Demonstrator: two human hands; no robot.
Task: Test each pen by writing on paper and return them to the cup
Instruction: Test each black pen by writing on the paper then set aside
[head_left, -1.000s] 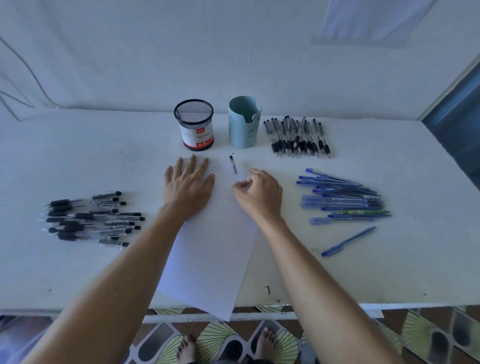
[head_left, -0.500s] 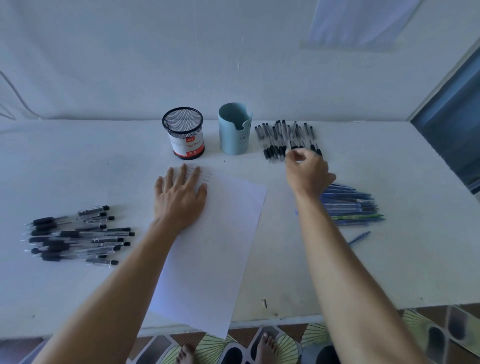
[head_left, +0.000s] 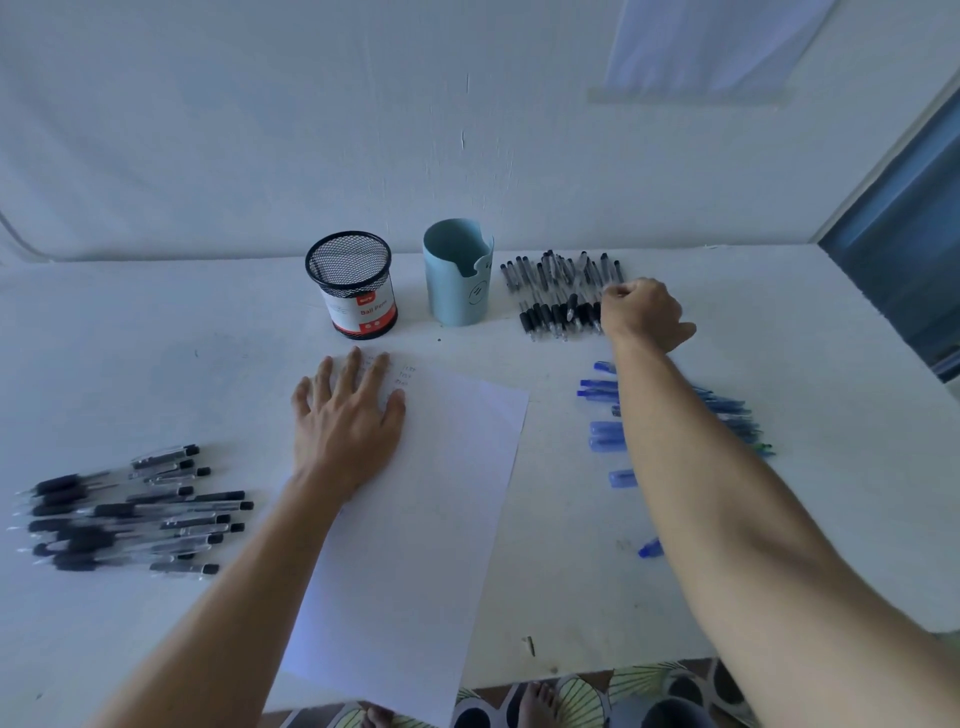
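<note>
At the lower left of the frame a left pile (head_left: 130, 514) of black pens lies on the table (head_left: 156, 364), all roughly parallel, tips to the left. Just right of it the left hand (head_left: 345, 421) lies flat, fingers straight and spread, gripping nothing and pressing the upper left corner of the paper (head_left: 431, 493). Faint marks show on the sheet beside the fingertips. The sheet is thin and light and would likely slide under a pen stroke without that hand on it.

Above the hand, in the upper middle, stand a mesh cup (head_left: 353, 286) and a blue cup (head_left: 460, 273), near each other and upright. No pen shows in either, and I cannot tell which one the task means.

Right of the blue cup lies the far pile (head_left: 556, 291) of black pens, crowded and overlapping. The right hand (head_left: 641, 314) is at its right edge with fingers curled under. Whether they pinch a pen or only touch the pile is hidden, so I cannot tell.

Below that arm, at middle right, blue pens (head_left: 602, 434) lie partly covered by it.

The pens look light, stiff and smooth, apt to roll and to drag neighbours along. A pinch at the dark grip section near the tip, lifting one clear of the rest, seems the safest hold.
</note>
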